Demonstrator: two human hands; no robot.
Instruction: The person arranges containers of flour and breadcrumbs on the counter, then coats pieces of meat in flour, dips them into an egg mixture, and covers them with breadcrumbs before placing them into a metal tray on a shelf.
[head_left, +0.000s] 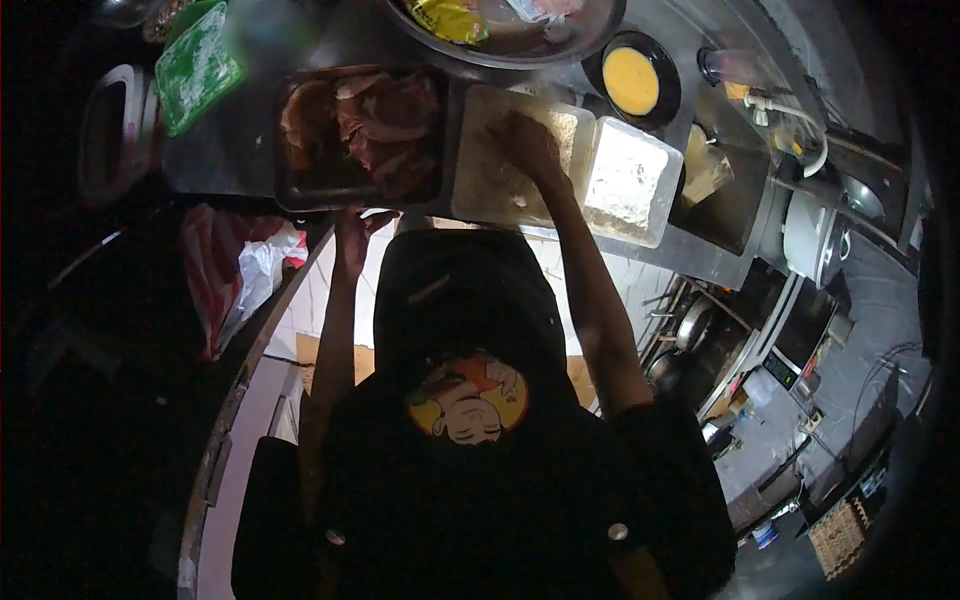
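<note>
My right hand (525, 145) reaches down into a pale plastic tub (468, 185) with crumbs (562, 135) in it. Its fingers are curled downward, and what they grip, if anything, is hidden beneath the hand. Left of the tub lies a dark tray (287, 190) of raw meat pieces (395, 115). Below that tray's near edge hangs my left hand (358, 232), fingers apart and apparently holding nothing. On the right, a second tub (655, 225) contains white flour-like powder (625, 180). Behind it stands a dark bowl (673, 95) of yellow liquid (630, 82), like beaten egg.
A large metal basin (500, 60) holding a yellow packet (450, 20) stands at the back. At far left are a green package (198, 70) and a red-striped bag (215, 270). Rightward are a sink (735, 215), a tap hose (815, 125) and a white pot (808, 235).
</note>
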